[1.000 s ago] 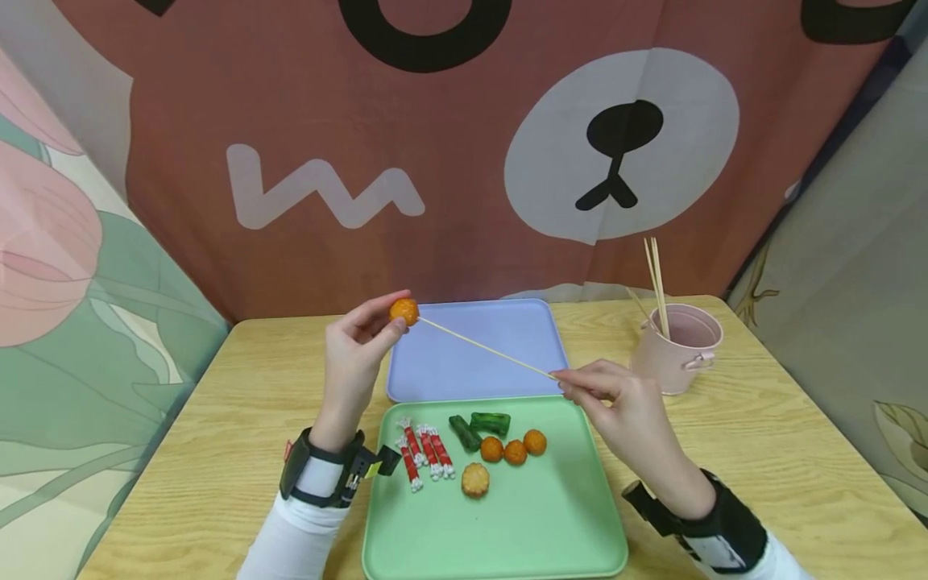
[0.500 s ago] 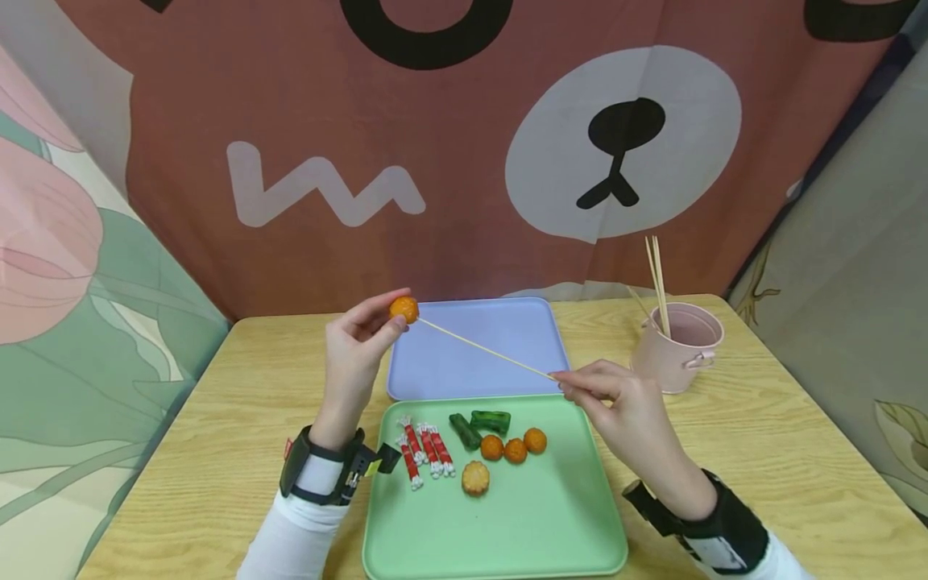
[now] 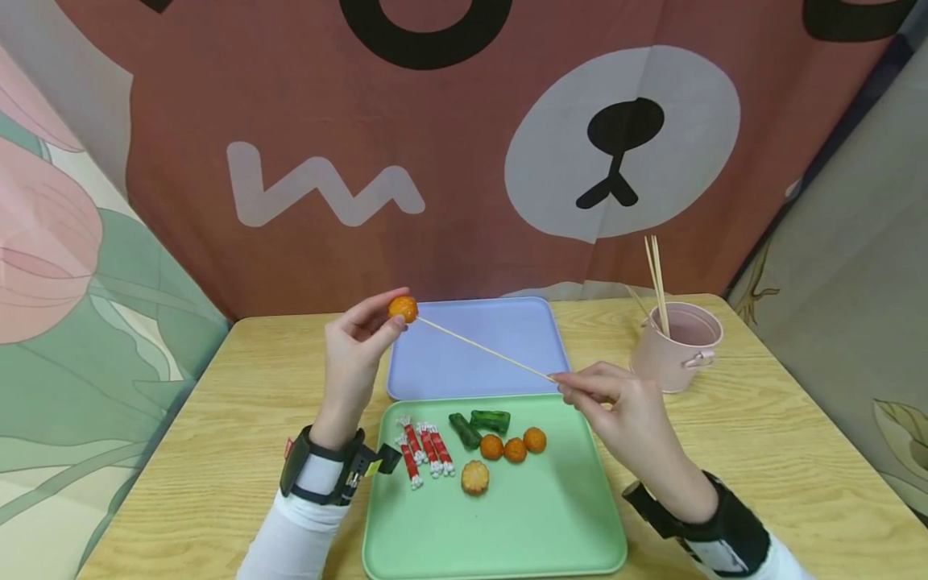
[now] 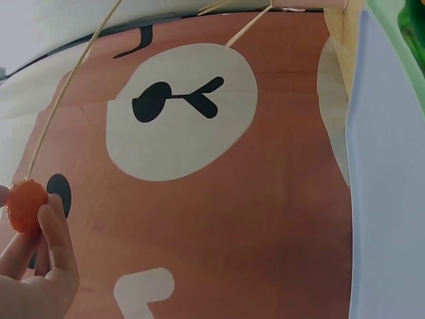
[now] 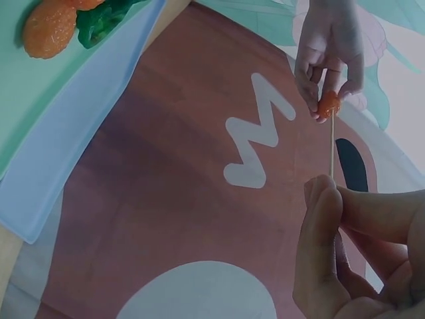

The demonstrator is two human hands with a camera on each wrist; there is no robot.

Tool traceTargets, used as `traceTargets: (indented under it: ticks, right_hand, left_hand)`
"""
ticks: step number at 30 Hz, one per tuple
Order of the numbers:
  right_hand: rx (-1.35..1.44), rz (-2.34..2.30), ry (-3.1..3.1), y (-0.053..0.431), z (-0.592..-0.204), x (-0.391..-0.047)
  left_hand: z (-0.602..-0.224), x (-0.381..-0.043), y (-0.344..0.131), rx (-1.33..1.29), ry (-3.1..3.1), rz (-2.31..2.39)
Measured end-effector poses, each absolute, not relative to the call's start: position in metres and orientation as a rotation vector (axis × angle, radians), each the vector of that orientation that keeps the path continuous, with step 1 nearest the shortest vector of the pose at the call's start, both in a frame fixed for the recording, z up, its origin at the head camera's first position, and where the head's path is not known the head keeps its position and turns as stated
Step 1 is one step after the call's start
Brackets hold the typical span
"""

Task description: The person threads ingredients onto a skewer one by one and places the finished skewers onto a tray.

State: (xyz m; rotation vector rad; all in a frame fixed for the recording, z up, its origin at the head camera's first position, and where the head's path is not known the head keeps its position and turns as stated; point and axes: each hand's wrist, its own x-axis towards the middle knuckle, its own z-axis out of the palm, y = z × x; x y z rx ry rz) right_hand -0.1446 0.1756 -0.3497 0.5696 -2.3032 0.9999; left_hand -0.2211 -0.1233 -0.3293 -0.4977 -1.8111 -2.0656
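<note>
My left hand (image 3: 355,342) pinches an orange ball (image 3: 403,309) between thumb and fingers, above the blue tray's left side. A thin wooden skewer (image 3: 484,347) runs from that ball down to my right hand (image 3: 616,411), whose thumb and fingertips pinch its other end. In the right wrist view the skewer (image 5: 332,146) meets the ball (image 5: 329,104) on the side facing my right hand. Below, on the green tray (image 3: 500,536), lie several orange balls (image 3: 515,450), two green pepper-like pieces (image 3: 490,421), a round corn piece (image 3: 474,478) and several red-wrapped sticks with white ends (image 3: 428,451).
Behind the green tray lies a blue tray (image 3: 478,322). A pink bucket (image 3: 670,354) with several skewers (image 3: 656,282) stands at the back right of the wooden table (image 3: 783,451). A brown bear-print cloth (image 3: 435,225) hangs behind the table.
</note>
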Motion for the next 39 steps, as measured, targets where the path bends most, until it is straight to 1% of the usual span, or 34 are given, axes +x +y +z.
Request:
traceTargets:
  ticks: [10,24,39]
  right_hand:
    - [0.574,0.999,-2.277,0.175,-0.344,-0.138]
    - [0.572,0.997,-2.278,0.175,-0.340,-0.135]
    - [0.638,1.006,-2.187,0.174,-0.336,-0.126]
  left_hand:
    - [-0.329,-0.222,-0.122,-0.611,-1.566,-2.355]
    - [-0.327,-0.219,-0.122,-0.626,-1.612,-2.357]
    - [-0.319,-0.212,-0.124,-0.708,-1.496,-2.669]
